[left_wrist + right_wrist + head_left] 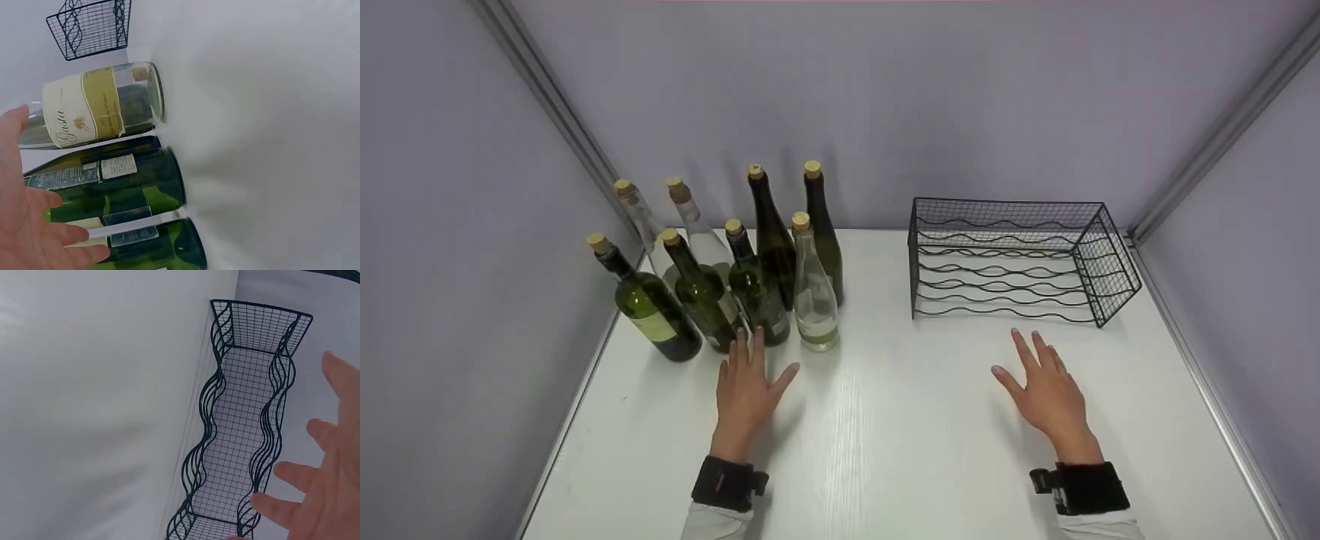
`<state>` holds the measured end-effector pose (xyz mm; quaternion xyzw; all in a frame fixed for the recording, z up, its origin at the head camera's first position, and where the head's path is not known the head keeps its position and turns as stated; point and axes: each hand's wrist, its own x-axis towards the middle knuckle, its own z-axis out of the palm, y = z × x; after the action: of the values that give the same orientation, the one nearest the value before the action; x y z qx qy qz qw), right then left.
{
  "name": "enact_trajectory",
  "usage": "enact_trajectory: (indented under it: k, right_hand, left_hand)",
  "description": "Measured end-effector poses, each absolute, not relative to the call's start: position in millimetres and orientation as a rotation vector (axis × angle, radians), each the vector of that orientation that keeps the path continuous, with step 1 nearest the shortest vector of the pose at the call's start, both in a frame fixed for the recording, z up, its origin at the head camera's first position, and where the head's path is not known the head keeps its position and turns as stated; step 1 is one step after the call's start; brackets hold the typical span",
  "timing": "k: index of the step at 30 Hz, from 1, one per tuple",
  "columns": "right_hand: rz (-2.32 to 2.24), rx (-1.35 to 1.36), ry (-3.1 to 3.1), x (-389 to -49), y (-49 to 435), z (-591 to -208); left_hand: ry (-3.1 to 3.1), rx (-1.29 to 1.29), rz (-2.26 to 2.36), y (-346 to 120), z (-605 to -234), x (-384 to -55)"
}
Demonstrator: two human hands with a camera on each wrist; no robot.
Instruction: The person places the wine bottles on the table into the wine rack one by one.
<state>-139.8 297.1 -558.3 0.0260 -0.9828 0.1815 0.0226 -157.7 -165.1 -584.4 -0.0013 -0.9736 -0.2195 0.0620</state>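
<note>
My left hand hovers over the table with fingers spread, just in front of the corked bottles, holding nothing. Nearest its fingertips are a green wine bottle and a dark green bottle. Right of them stands a clear bottle, whose cream and gold label shows in the left wrist view. My right hand, also spread and holding nothing, is in front of a black wire wine rack with wavy rails. In the right wrist view the rack lies beyond the fingers, apart from them.
At the far left stands another green bottle. Behind are two clear bottles, one of them near the middle, and two tall brown bottles. Grey panels enclose the white table at the back and sides.
</note>
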Motion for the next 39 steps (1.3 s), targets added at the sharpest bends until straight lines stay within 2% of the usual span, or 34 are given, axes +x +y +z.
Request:
enact_trajectory:
  k: [16, 39]
  right_hand:
    - [0.825, 0.207, -3.118, -146, 245, -566]
    - [1.426, 0.270, -3.015, -155, 198, -579]
  left_hand:
    - [-2.762, 0.032, -1.095, -139, -584, -163]
    - [-2.534, -0.004, -1.493, -102, -581, -209]
